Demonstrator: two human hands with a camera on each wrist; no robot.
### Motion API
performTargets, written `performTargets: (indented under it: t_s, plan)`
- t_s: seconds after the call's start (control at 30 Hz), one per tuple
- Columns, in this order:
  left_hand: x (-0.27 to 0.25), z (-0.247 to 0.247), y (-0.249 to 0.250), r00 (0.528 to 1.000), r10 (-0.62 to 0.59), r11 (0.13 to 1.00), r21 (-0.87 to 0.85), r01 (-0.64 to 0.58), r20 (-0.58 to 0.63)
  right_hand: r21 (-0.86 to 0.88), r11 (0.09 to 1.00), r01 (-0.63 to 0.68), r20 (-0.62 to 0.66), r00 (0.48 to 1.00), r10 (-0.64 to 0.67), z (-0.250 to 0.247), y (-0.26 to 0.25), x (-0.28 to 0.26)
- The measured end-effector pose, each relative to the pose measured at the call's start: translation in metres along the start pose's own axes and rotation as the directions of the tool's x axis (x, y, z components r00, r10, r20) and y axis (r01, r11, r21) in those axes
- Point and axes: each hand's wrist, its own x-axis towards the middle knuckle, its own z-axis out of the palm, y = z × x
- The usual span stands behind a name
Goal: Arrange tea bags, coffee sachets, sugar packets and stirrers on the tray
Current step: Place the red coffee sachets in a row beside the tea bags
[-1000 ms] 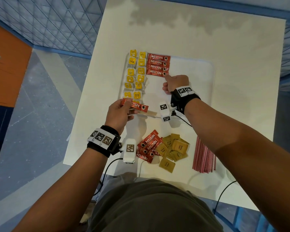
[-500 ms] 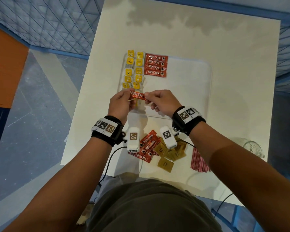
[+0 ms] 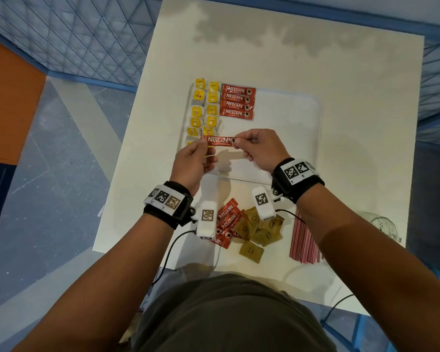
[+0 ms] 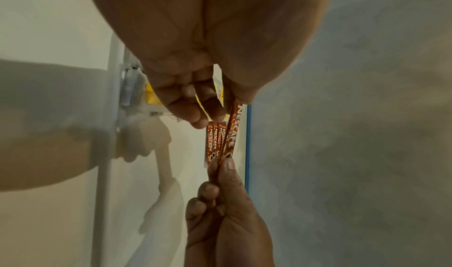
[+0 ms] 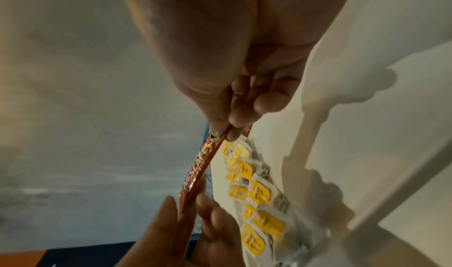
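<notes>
A red Nescafe coffee sachet [image 3: 220, 141] is stretched level between my two hands above the near left part of the white tray [image 3: 295, 110]. My left hand [image 3: 205, 146] pinches its left end and my right hand [image 3: 236, 141] pinches its right end. The left wrist view shows the sachet [image 4: 229, 134] running from my left hand [image 4: 234, 102] to my right hand [image 4: 223, 166]. On the tray lie two columns of yellow tea bags [image 3: 204, 107] and a row of coffee sachets [image 3: 237, 101]. The tea bags [image 5: 259, 192] lie beneath the sachet [image 5: 199, 171].
Between my forearms on the white table [image 3: 353, 148] lie a pile of loose coffee sachets [image 3: 226, 222], brown sugar packets [image 3: 261, 231] and a bundle of pink stirrers [image 3: 302, 240]. A glass jar [image 3: 385, 226] stands near the table's right edge. The tray's right half is bare.
My right hand left the row of sachets on the tray, came back toward me and took the right end of the sachet that my left hand held.
</notes>
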Motion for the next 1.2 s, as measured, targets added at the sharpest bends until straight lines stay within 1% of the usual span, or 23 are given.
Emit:
performTargets:
  t_s: [0.07,0.13,0.2,0.23,0.3,0.33,0.4,0.47,0.5,0.53,0.6,0.63,0.73,0.9,0.97,1.03,1.13,1.2]
  plan:
    - [-0.003,-0.002,-0.002,1.0,-0.01,0.998,0.067,0.009,0.004,0.007,1.0,0.002,-0.028,1.0,-0.002,-0.006,-0.003,0.004]
    - [-0.005,-0.008,-0.007,0.999,-0.006,0.987,0.162,-0.001,0.041,0.0,1.0,0.0,-0.076,0.997,0.0,-0.012,-0.006,0.011]
    - [-0.008,-0.016,-0.014,0.995,0.018,0.94,0.338,-0.05,0.099,-0.002,1.0,-0.015,-0.151,0.988,0.015,-0.017,-0.005,0.02]
    - [-0.008,-0.021,-0.02,0.99,0.031,0.891,0.446,-0.089,0.137,-0.006,1.0,-0.025,-0.183,0.983,0.024,-0.02,-0.005,0.026]
    - [-0.008,-0.031,-0.032,0.968,0.034,0.74,0.645,-0.19,0.247,-0.035,0.998,-0.047,-0.218,0.975,0.038,-0.021,-0.004,0.037]
    - [-0.009,-0.036,-0.038,0.953,0.014,0.661,0.712,-0.235,0.302,-0.049,0.997,-0.061,-0.23,0.972,0.048,-0.021,-0.003,0.041]
    - [-0.013,-0.042,-0.047,0.933,-0.037,0.52,0.804,-0.287,0.357,-0.087,0.992,-0.091,-0.264,0.962,0.065,-0.019,0.0,0.05]
    - [-0.017,-0.043,-0.053,0.927,-0.062,0.408,0.857,-0.314,0.369,-0.155,0.981,-0.115,-0.294,0.953,0.065,-0.017,0.004,0.057]
    - [-0.018,-0.044,-0.057,0.927,-0.065,0.365,0.873,-0.323,0.37,-0.189,0.974,-0.124,-0.3,0.952,0.063,-0.016,0.006,0.059]
    - [-0.019,-0.044,-0.059,0.929,-0.072,0.342,0.884,-0.319,0.364,-0.222,0.966,-0.132,-0.299,0.952,0.061,-0.015,0.007,0.061]
    - [-0.021,-0.042,-0.061,0.938,-0.112,0.323,0.905,-0.278,0.328,-0.279,0.951,-0.136,-0.293,0.955,0.051,-0.013,0.009,0.063]
    - [-0.021,-0.04,-0.062,0.937,-0.132,0.295,0.915,-0.274,0.323,-0.303,0.943,-0.134,-0.293,0.955,0.041,-0.012,0.008,0.063]
    - [-0.023,-0.033,-0.064,0.922,-0.143,0.141,0.929,-0.341,0.36,-0.353,0.926,-0.134,-0.311,0.95,0.019,-0.01,0.005,0.064]
    - [-0.029,-0.026,-0.069,0.906,-0.141,-0.036,0.912,-0.408,0.4,-0.415,0.899,-0.14,-0.325,0.946,-0.002,-0.007,0.003,0.066]
    - [-0.031,-0.025,-0.071,0.901,-0.117,-0.068,0.901,-0.428,0.419,-0.432,0.889,-0.15,-0.335,0.942,-0.004,-0.006,0.003,0.067]
    - [-0.032,-0.024,-0.072,0.901,-0.094,-0.064,0.901,-0.43,0.423,-0.443,0.883,-0.154,-0.344,0.939,-0.009,-0.005,0.003,0.067]
    - [-0.034,-0.023,-0.074,0.902,-0.062,-0.037,0.903,-0.429,0.426,-0.451,0.879,-0.158,-0.345,0.939,-0.008,-0.005,0.002,0.066]
    - [-0.035,-0.023,-0.073,0.903,-0.055,0.004,0.904,-0.427,0.427,-0.454,0.878,-0.151,-0.337,0.941,-0.012,-0.004,0.002,0.065]
